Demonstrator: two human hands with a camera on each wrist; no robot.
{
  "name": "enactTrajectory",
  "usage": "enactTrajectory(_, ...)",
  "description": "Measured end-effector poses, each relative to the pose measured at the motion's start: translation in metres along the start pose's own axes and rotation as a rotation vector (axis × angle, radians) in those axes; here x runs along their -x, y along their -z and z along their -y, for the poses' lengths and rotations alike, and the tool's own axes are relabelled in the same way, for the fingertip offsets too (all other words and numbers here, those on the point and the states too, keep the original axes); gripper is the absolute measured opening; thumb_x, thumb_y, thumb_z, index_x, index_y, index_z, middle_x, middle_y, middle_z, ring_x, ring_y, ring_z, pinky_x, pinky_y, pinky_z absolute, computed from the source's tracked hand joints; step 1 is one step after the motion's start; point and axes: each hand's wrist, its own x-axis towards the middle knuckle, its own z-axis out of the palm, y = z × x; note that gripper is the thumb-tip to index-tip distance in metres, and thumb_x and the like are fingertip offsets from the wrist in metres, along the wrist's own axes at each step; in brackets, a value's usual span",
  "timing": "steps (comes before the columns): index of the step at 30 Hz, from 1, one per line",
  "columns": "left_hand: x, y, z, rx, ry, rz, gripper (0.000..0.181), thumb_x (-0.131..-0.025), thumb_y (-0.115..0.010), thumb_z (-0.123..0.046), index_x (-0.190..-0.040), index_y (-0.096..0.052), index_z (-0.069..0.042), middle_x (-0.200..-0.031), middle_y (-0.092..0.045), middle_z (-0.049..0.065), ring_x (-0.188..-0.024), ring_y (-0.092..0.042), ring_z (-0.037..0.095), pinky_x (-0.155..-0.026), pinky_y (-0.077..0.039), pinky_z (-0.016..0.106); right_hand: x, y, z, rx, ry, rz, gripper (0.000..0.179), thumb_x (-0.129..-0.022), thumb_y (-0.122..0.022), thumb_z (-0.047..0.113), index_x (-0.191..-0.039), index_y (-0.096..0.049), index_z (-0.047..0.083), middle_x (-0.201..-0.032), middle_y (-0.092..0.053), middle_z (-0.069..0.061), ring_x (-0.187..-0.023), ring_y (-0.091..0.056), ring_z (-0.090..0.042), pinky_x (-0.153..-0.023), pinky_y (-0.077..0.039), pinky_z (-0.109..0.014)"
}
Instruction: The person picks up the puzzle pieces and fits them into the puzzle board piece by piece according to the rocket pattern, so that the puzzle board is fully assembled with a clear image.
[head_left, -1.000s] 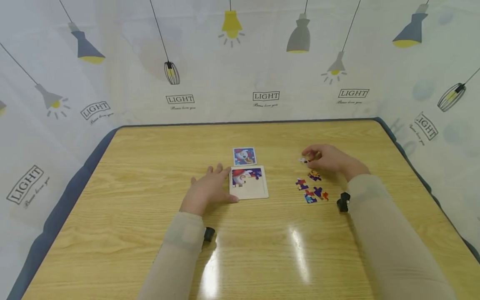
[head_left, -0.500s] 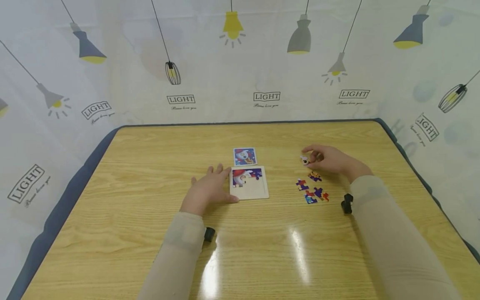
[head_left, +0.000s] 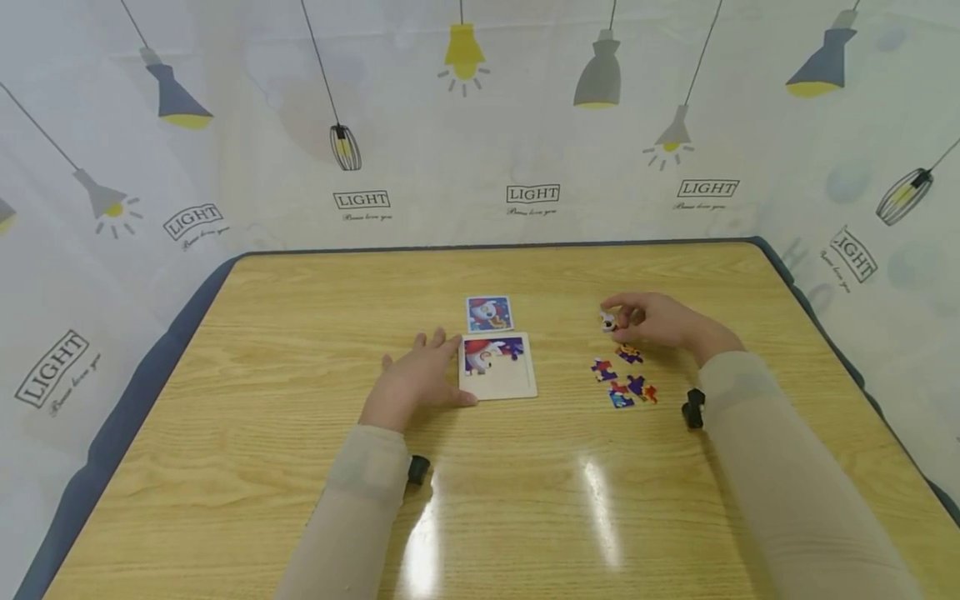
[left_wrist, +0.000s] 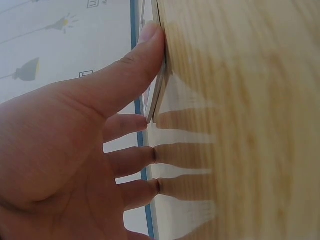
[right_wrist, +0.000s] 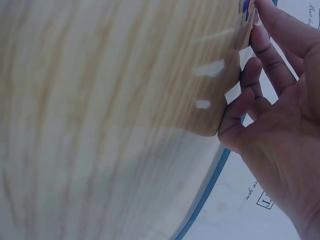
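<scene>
My right hand (head_left: 654,321) pinches a small puzzle piece (head_left: 608,321), white with a dark spot, between thumb and fingertip. The piece is on the right of the table (head_left: 300,333), just beyond the far end of the loose pieces (head_left: 636,384); whether it is lifted off the wood I cannot tell. I judge it light and stiff, probably thin board, with a smooth printed face that could slide under a dry fingertip. I would take it by opposite cut edges, where the outline gives a catch, and spare the knobs, which look the likeliest part to bend or chip. A gentle pinch should do, for there seems hardly any weight in it.

My left hand (head_left: 420,371) is spread, fingers apart, at the left side of the puzzle tray (head_left: 501,386), with the thumb on its near left corner and the forefinger at its far left one. The tray looks flat, stiff and light enough to skid on the glossy table, so a hold on the rim, clear of the partly filled picture, seems best. The picture card (head_left: 489,313) lies just beyond the far rim; it looks thin, easiest taken by a corner.
</scene>
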Motion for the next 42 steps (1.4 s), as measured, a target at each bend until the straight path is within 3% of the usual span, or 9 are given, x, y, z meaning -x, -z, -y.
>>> enactTrajectory(22,0.0004,-0.0016,-0.0006,0.014,-0.004,-0.006,0.109,-0.088,-0.083,-0.055,-0.172,-0.022,-0.023,-0.181,-0.005,0.008,-0.168,-0.001,0.038,-0.125,-0.003,0.083,0.004,-0.0014,0.0063,0.003,-0.024,0.001,0.056,-0.102,-0.074,0.025,-0.152,-0.057,0.009,-0.113,-0.064,-0.011,-0.096,-0.055,-0.023,-0.082,-0.047,-0.036)
enactTrajectory(30,0.0007,-0.0018,-0.0005,0.017,-0.003,-0.003,0.109,-0.088,-0.084,-0.055,-0.172,-0.022,-0.023,-0.181,-0.006,0.009,-0.168,-0.002,0.038,-0.125,-0.004,0.083,0.0015,-0.0023,0.0073,0.025,-0.047,-0.001,0.057,-0.102,-0.074,0.028,-0.152,-0.058,0.008,-0.11,-0.064,-0.009,-0.097,-0.054,-0.024,-0.084,-0.046,-0.038)
enactTrajectory(33,0.0006,-0.0013,-0.0004,0.014,-0.002,-0.005,0.109,-0.088,-0.083,-0.055,-0.172,-0.022,-0.023,-0.181,-0.005,0.009,-0.168,-0.002,0.039,-0.124,-0.004,0.083,0.0017,-0.0021,0.0079,0.023,-0.048,-0.001,0.057,-0.102,-0.074,0.029,-0.152,-0.058,0.008,-0.113,-0.064,-0.012,-0.099,-0.055,-0.026,-0.087,-0.047,-0.041)
enactTrajectory(36,0.0004,-0.0009,-0.0003,0.01,-0.004,-0.008,0.109,-0.088,-0.083,-0.055,-0.172,-0.022,-0.023,-0.181,-0.005,0.009,-0.168,-0.002,0.038,-0.124,-0.004,0.083,0.0023,-0.0027,0.007,0.051,-0.035,-0.012,0.056,-0.102,-0.074,0.03,-0.152,-0.059,0.009,-0.126,-0.065,-0.017,-0.112,-0.06,-0.034,-0.098,-0.053,-0.052)
enactTrajectory(40,-0.0003,-0.0008,0.0001,0.009,-0.004,-0.008,0.109,-0.088,-0.083,-0.055,-0.172,-0.022,-0.023,-0.181,-0.005,0.009,-0.168,-0.001,0.038,-0.124,-0.003,0.083,0.0016,-0.0054,0.0041,0.082,-0.005,-0.028,0.054,-0.103,-0.072,0.03,-0.152,-0.059,0.011,-0.146,-0.057,-0.019,-0.133,-0.055,-0.045,-0.115,-0.046,-0.067)
enactTrajectory(42,-0.0007,-0.0011,0.0005,0.011,-0.001,-0.006,0.109,-0.088,-0.083,-0.055,-0.172,-0.022,-0.023,-0.181,-0.005,0.009,-0.168,-0.001,0.038,-0.124,-0.003,0.083,0.0003,-0.0072,0.0024,0.08,0.005,-0.03,0.053,-0.104,-0.071,0.028,-0.152,-0.059,0.011,-0.149,-0.053,-0.019,-0.135,-0.053,-0.046,-0.117,-0.044,-0.067)
